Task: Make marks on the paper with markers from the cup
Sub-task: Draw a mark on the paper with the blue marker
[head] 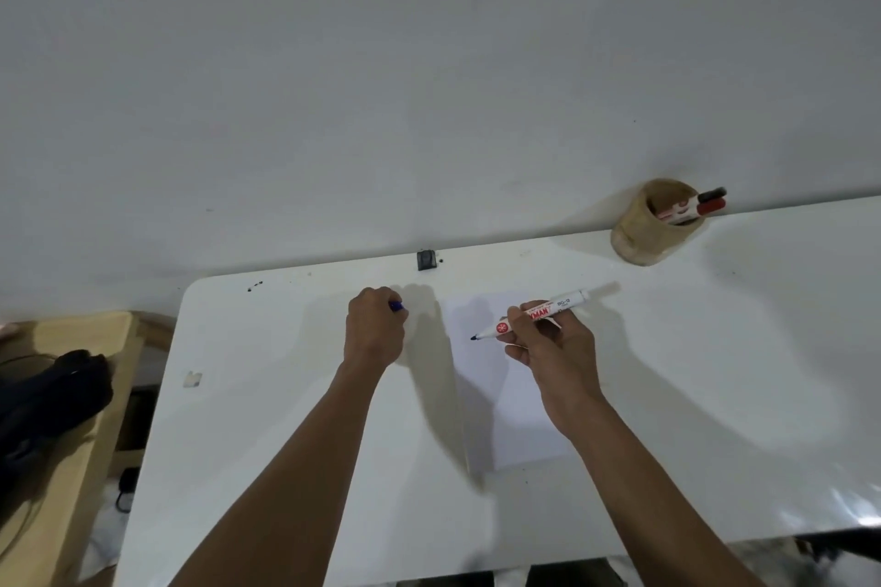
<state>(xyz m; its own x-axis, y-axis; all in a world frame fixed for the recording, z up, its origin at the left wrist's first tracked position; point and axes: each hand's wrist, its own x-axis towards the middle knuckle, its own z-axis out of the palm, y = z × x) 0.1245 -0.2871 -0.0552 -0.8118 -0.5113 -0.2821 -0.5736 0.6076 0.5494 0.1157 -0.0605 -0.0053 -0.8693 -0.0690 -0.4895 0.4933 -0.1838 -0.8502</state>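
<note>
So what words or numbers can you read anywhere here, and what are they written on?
"MAN", in red letters: on the white marker with the dark tip held in the right hand; fingers hide the start of the word.
"BG-12": on the same marker's barrel, nearer its back end.
Red round sign with a white mark: near the marker's tip; no letters.
Red print on the markers in the tan cup: too blurred to read.
White paper sheet: no writing visible.
</note>
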